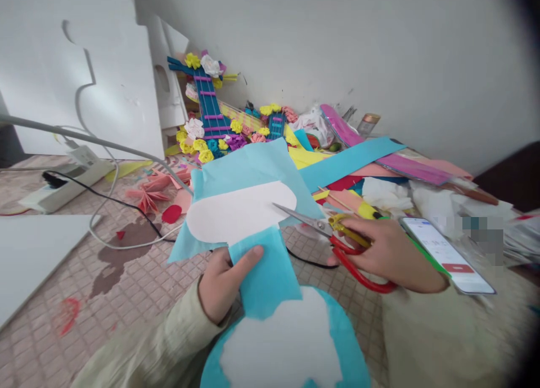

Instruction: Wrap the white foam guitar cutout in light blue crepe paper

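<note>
My left hand (225, 278) grips the narrow middle of a white cutout, thumb on the light blue paper (268, 273) wrapped around it. The cutout's rounded white end (236, 211) lies against a wide sheet of light blue paper (253, 160), which spreads out past it. Nearer to me, its broad lower part (282, 343) is white with a blue paper border. My right hand (388, 253) is closed around scissors (323, 228) with red and yellow handles. One blade shows over the right side of the rounded end; the other is mostly hidden.
Paper flowers and blue ladder-like paper pieces (208, 107) stand against the wall. Blue and pink paper strips (350, 160) are piled at the back right. A phone (447, 253) lies right of my hand. Cables and a power strip (67, 185) occupy the left; a white board (37, 258) lies nearer.
</note>
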`<action>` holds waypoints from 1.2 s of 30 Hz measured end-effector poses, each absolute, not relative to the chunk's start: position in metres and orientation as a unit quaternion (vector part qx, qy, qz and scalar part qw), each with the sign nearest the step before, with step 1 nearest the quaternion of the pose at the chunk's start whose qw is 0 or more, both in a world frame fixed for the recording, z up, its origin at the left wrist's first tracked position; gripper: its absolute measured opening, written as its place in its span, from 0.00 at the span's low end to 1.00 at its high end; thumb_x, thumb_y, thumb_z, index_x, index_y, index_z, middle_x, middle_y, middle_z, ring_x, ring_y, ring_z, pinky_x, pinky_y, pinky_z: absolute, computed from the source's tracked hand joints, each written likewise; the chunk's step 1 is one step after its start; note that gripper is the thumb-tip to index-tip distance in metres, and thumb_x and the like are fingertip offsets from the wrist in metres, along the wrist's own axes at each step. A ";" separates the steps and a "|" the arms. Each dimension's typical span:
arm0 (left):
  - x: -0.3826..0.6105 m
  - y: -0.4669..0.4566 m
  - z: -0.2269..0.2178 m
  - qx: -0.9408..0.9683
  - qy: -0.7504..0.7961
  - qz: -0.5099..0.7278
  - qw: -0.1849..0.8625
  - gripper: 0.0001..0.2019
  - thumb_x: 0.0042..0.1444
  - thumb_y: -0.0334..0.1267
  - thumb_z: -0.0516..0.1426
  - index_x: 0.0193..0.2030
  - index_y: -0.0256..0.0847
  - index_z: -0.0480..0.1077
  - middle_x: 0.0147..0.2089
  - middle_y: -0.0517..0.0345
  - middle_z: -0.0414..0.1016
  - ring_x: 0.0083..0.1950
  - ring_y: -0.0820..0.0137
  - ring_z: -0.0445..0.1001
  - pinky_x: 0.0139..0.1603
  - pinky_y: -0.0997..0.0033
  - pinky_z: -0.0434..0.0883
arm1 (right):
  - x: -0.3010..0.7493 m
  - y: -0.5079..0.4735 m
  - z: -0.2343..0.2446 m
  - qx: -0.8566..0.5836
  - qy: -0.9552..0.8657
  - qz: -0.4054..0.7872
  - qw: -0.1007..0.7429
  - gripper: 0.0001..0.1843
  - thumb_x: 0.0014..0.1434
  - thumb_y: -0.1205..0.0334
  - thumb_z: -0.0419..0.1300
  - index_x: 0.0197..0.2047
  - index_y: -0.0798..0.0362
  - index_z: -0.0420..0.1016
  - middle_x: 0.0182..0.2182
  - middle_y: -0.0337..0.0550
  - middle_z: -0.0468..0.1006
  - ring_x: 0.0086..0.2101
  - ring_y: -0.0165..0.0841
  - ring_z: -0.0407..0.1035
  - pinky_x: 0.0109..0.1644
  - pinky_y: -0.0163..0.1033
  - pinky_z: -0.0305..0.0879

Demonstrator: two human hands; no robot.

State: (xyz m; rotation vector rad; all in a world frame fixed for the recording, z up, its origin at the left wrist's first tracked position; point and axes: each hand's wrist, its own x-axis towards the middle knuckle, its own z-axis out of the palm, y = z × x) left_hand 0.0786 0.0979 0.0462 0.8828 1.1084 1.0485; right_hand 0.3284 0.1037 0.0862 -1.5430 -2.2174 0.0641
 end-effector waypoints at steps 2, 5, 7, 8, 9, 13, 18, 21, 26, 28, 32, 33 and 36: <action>0.079 0.101 0.043 0.358 0.482 0.464 0.651 0.14 0.39 0.45 0.64 0.25 0.35 0.74 0.24 0.55 0.77 0.26 0.68 0.74 0.28 0.71 0.73 | 0.333 0.105 0.086 -0.584 -0.781 0.018 0.219 0.11 0.45 0.52 0.62 0.24 0.51 0.70 0.20 0.37 0.74 0.21 0.28 0.64 0.24 0.32 0.57; 0.081 0.107 0.041 0.308 0.476 0.477 0.671 0.14 0.37 0.42 0.66 0.28 0.34 0.74 0.26 0.54 0.78 0.28 0.66 0.76 0.31 0.70 0.74 | 0.350 0.107 0.083 -0.657 -0.724 -0.035 0.208 0.14 0.47 0.49 0.60 0.29 0.51 0.72 0.24 0.41 0.76 0.23 0.33 0.67 0.25 0.34 0.59; 0.082 0.112 0.040 0.280 0.475 0.485 0.679 0.13 0.35 0.40 0.66 0.28 0.34 0.74 0.25 0.55 0.78 0.28 0.65 0.76 0.31 0.69 0.74 | 0.366 0.108 0.078 -0.710 -0.680 -0.062 0.173 0.17 0.49 0.47 0.57 0.34 0.52 0.74 0.26 0.45 0.77 0.25 0.37 0.69 0.25 0.37 0.59; 0.083 0.114 0.039 0.269 0.475 0.490 0.680 0.13 0.35 0.38 0.66 0.28 0.34 0.74 0.25 0.55 0.78 0.27 0.65 0.76 0.30 0.69 0.74 | 0.375 0.107 0.075 -0.729 -0.665 -0.064 0.149 0.19 0.51 0.46 0.55 0.35 0.52 0.74 0.27 0.47 0.78 0.26 0.39 0.70 0.25 0.38 0.59; 0.083 0.116 0.038 0.261 0.474 0.495 0.680 0.12 0.35 0.37 0.66 0.28 0.34 0.74 0.24 0.55 0.78 0.26 0.65 0.76 0.30 0.69 0.75 | 0.383 0.107 0.071 -0.742 -0.656 -0.058 0.125 0.20 0.52 0.46 0.53 0.36 0.52 0.74 0.28 0.49 0.78 0.26 0.41 0.71 0.24 0.38 0.59; 0.086 0.121 0.035 0.247 0.463 0.507 0.684 0.09 0.36 0.33 0.65 0.28 0.33 0.73 0.24 0.54 0.78 0.26 0.66 0.76 0.29 0.69 0.75 | 0.405 0.103 0.052 -0.752 -0.653 -0.028 0.083 0.18 0.54 0.48 0.53 0.29 0.52 0.76 0.24 0.51 0.77 0.21 0.39 0.70 0.21 0.38 0.56; 0.089 0.124 0.033 0.239 0.449 0.517 0.688 0.07 0.37 0.30 0.64 0.27 0.34 0.73 0.24 0.56 0.78 0.24 0.67 0.76 0.27 0.70 0.75 | 0.405 0.094 0.038 -0.739 -0.668 0.002 0.087 0.18 0.52 0.48 0.55 0.24 0.53 0.76 0.16 0.43 0.73 0.18 0.36 0.68 0.19 0.36 0.56; 0.089 0.123 0.033 0.244 0.442 0.522 0.687 0.07 0.37 0.31 0.64 0.26 0.35 0.73 0.23 0.56 0.78 0.24 0.67 0.75 0.26 0.70 0.74 | 0.402 0.081 0.045 -0.741 -0.665 -0.008 0.091 0.19 0.55 0.47 0.53 0.30 0.53 0.77 0.19 0.46 0.76 0.21 0.40 0.71 0.21 0.38 0.60; 0.089 0.122 0.031 0.250 0.426 0.527 0.692 0.11 0.35 0.33 0.66 0.28 0.34 0.73 0.25 0.55 0.78 0.26 0.67 0.76 0.29 0.69 0.74 | 0.376 0.060 0.081 -0.759 -0.628 0.000 0.169 0.20 0.55 0.46 0.53 0.39 0.52 0.76 0.35 0.53 0.79 0.34 0.46 0.74 0.35 0.47 0.67; 0.088 0.122 0.030 0.253 0.421 0.525 0.695 0.12 0.33 0.34 0.66 0.29 0.34 0.73 0.25 0.55 0.78 0.26 0.67 0.75 0.29 0.69 0.74 | 0.350 0.061 0.096 -0.714 -0.654 0.090 0.234 0.19 0.54 0.47 0.55 0.40 0.52 0.75 0.37 0.48 0.79 0.38 0.41 0.73 0.41 0.46 0.68; 0.088 0.121 0.031 0.262 0.414 0.520 0.700 0.13 0.32 0.35 0.67 0.28 0.34 0.73 0.25 0.55 0.78 0.25 0.68 0.75 0.29 0.70 0.74 | 0.287 0.082 0.105 -0.587 -0.715 0.281 0.255 0.19 0.55 0.49 0.55 0.44 0.52 0.72 0.39 0.47 0.77 0.38 0.36 0.72 0.41 0.41 0.69; 0.088 0.120 0.031 0.266 0.414 0.518 0.700 0.13 0.32 0.35 0.67 0.27 0.33 0.73 0.25 0.55 0.78 0.24 0.68 0.75 0.28 0.71 0.73 | 0.274 0.089 0.103 -0.568 -0.722 0.304 0.252 0.20 0.53 0.48 0.56 0.43 0.54 0.72 0.38 0.47 0.78 0.38 0.35 0.72 0.40 0.40 0.68; 0.088 0.120 0.033 0.279 0.413 0.520 0.694 0.13 0.33 0.36 0.67 0.26 0.33 0.73 0.23 0.55 0.77 0.23 0.69 0.74 0.28 0.71 0.72 | 0.250 0.110 0.088 -0.526 -0.730 0.345 0.266 0.19 0.50 0.47 0.59 0.34 0.56 0.72 0.29 0.44 0.76 0.31 0.32 0.70 0.35 0.37 0.67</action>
